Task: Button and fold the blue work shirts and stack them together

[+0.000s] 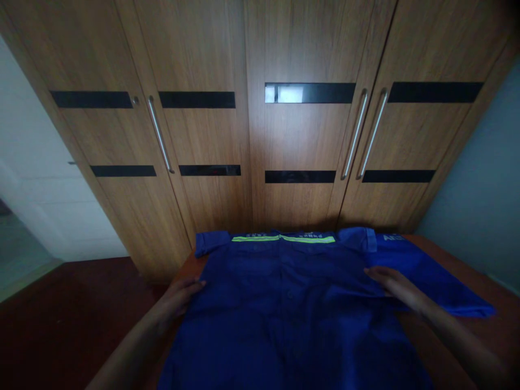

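Note:
A dark blue shirt [280, 314] lies spread over a reddish-brown table, its collar end toward the wardrobe and a yellow-green reflective stripe across the chest. Its left side edge is pinched between the fingers of my left hand [181, 295]. On the opposite side, my right hand [385, 279] has its fingers closed on the shirt's right edge, just below the short sleeve. Beside and partly under the shirt, at the right, lies a brighter blue cloth [430, 279] with pale letters on it.
Behind the table stands a wooden wardrobe [300, 135] with black strips and long metal handles. A white door [52, 179] is at the left, above a dark red floor [73, 319]. A pale wall [483, 200] borders the right side.

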The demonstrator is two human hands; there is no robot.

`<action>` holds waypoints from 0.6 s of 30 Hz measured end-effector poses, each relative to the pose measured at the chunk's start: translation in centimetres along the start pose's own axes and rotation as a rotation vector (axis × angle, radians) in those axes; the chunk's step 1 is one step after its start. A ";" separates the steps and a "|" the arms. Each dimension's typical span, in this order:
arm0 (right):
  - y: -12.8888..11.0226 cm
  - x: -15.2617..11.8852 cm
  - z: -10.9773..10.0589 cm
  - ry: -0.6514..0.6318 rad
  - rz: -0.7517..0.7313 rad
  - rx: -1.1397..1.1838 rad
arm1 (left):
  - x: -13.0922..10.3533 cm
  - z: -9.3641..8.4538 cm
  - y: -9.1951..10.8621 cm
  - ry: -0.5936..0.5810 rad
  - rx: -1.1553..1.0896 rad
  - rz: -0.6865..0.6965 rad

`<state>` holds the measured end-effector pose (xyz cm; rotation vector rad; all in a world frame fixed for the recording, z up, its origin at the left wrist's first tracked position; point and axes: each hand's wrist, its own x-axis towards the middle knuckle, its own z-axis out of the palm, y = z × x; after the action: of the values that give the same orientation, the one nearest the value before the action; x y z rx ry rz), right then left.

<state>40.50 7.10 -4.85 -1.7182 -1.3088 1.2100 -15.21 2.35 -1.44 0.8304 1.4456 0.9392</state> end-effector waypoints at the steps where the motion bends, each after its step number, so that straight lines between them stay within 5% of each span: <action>1: 0.5 0.0 -0.2 0.021 -0.055 -0.066 | -0.7 -0.1 -0.2 -0.030 0.015 0.001; 5: 0.8 0.8 -0.7 0.184 -0.228 -0.238 | -2.0 -0.2 -0.5 -0.095 0.071 0.052; 10: -2.3 1.8 -0.3 0.484 -0.272 -0.384 | -2.1 0.5 -0.5 0.112 0.002 0.173; 12: -2.9 1.6 0.2 0.431 -0.227 -0.305 | -2.4 0.8 -0.5 0.127 -0.002 0.154; 18: -0.4 -2.3 0.5 0.097 -0.029 -0.066 | -5.4 0.1 -1.4 -0.116 0.145 0.094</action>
<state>39.74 5.00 -4.03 -1.7757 -1.3238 1.0641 -14.63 -3.14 -0.41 1.0505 1.3960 0.8487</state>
